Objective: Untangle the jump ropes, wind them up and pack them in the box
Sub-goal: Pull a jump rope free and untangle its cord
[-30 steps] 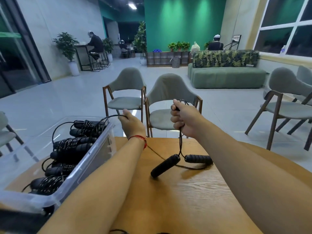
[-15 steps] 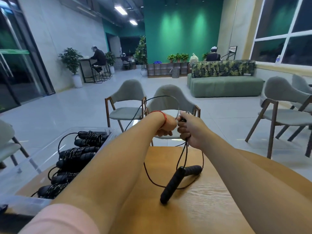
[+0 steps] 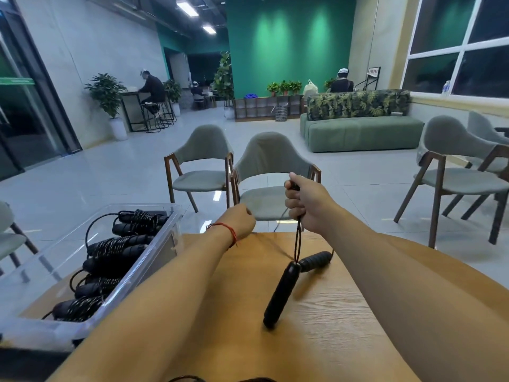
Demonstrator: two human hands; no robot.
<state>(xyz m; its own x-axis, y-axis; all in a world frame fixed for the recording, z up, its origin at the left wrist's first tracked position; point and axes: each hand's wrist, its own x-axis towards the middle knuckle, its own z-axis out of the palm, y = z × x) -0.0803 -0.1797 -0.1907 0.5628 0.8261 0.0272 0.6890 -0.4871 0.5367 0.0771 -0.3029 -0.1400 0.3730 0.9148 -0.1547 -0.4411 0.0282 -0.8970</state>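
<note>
My right hand (image 3: 305, 206) is raised over the table's far edge and grips a bunch of black jump rope cord. Two strands hang down from it to a black handle (image 3: 279, 293) that dangles with its lower end on the wooden table (image 3: 330, 312). A second black handle (image 3: 315, 261) lies on the table just behind it. My left hand (image 3: 239, 220), with a red string on the wrist, sits to the left of the right hand and pinches a thin run of the cord (image 3: 271, 245) that stretches across to the handles.
A clear plastic box (image 3: 129, 293) stands on the table's left side and holds several wound black jump ropes (image 3: 115, 248). Grey chairs (image 3: 271, 172) stand right beyond the far table edge. More chairs, a green sofa and seated people are farther off.
My left hand has drawn away from my right hand, down and to the left, pulling cord with it. The loop above the hands is gone. The hanging handle swung nearer to me.
</note>
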